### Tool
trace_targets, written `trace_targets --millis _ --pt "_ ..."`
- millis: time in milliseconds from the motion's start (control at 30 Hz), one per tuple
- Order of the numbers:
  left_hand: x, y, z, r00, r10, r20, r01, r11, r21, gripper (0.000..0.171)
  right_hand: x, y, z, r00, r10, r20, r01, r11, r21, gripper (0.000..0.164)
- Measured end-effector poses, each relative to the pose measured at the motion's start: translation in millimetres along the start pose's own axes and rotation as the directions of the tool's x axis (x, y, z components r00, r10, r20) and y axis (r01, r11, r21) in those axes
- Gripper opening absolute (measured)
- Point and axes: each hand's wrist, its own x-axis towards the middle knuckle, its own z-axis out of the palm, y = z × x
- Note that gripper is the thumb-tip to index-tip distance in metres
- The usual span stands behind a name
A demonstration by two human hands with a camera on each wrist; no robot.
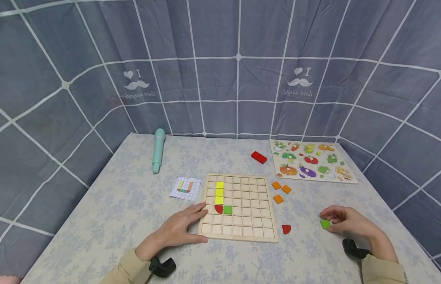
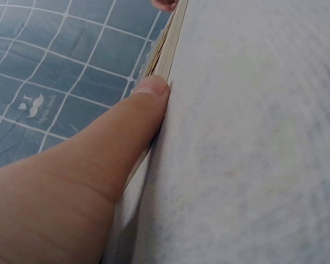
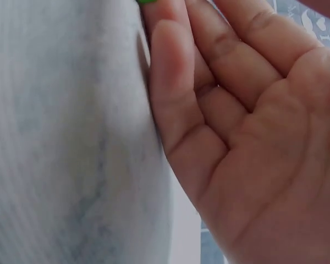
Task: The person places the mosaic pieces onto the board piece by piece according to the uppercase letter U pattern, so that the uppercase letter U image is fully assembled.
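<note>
In the head view, a wooden grid board (image 1: pixel 254 232) lies on the table with three yellow squares (image 1: pixel 219 192), a red quarter-circle (image 1: pixel 218 209) and a green square (image 1: pixel 228 210) in its cells. At the board's left edge rests my left hand (image 1: pixel 181 225), fingers extended; its thumb (image 2: pixel 152 88) lies along the board's side in the left wrist view. Off to the right, my right hand (image 1: pixel 351 223) pinches a green tile (image 1: pixel 325 224) between thumb and fingers, low over the tablecloth. Only a sliver of that tile shows in the right wrist view.
Left of the board lies a pattern card (image 1: pixel 186 189), with a teal microphone-shaped object (image 1: pixel 158 150) behind it. Three orange tiles (image 1: pixel 278 199) and a loose red quarter-circle (image 1: pixel 286 229) are on the right. Farther back are a red block (image 1: pixel 259 157) and a vegetable puzzle board (image 1: pixel 314 161).
</note>
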Motion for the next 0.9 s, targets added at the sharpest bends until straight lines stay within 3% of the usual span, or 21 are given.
trace_targets --millis 367,567,900 --pt "0.2 -0.2 0.5 1.0 0.014 -0.009 -0.014 1.0 0.005 0.083 7 -5 9 0.997 0.001 -0.074 -0.011 0.992 -0.126 0.029" --pt "0.6 0.4 0.8 1.0 0.014 -0.001 -0.014 1.0 0.005 0.083 13 -14 16 0.997 0.042 -0.065 -0.05 0.992 -0.118 0.029" --pt "0.6 -0.4 -0.6 1.0 -0.016 0.019 0.016 1.0 -0.015 0.085 41 -36 38 0.994 0.045 -0.099 -0.068 0.969 -0.239 0.023"
